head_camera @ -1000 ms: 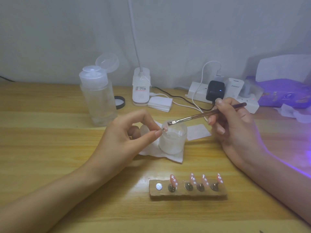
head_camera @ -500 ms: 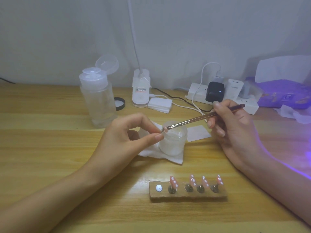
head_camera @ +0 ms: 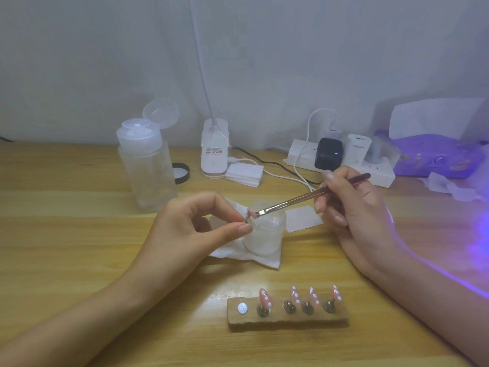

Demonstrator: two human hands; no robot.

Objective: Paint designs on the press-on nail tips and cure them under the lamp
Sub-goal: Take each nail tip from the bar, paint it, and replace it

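Note:
My left hand (head_camera: 197, 233) pinches a small pink nail tip (head_camera: 250, 213) on its stand between thumb and forefinger, above a frosted white jar (head_camera: 264, 234). My right hand (head_camera: 354, 213) grips a thin brown brush (head_camera: 312, 196) whose bristles touch that tip. In front lies a brown holder block (head_camera: 287, 317) carrying several pink nail tips (head_camera: 266, 298) with white dots; its leftmost spot shows only a bare white disc (head_camera: 242, 308). The purple curing lamp (head_camera: 439, 157) glows at the far right.
A clear pump bottle (head_camera: 146, 165) with its lid flipped up stands at the back left, a black cap (head_camera: 181, 172) beside it. A white desk lamp base (head_camera: 214, 154), a pad stack (head_camera: 244, 174), a power strip (head_camera: 341, 160) with chargers and a tissue (head_camera: 246, 255) lie behind.
The brush tip has moved slightly along the nail tip; my left hand has shifted a little. The holder block has not moved.

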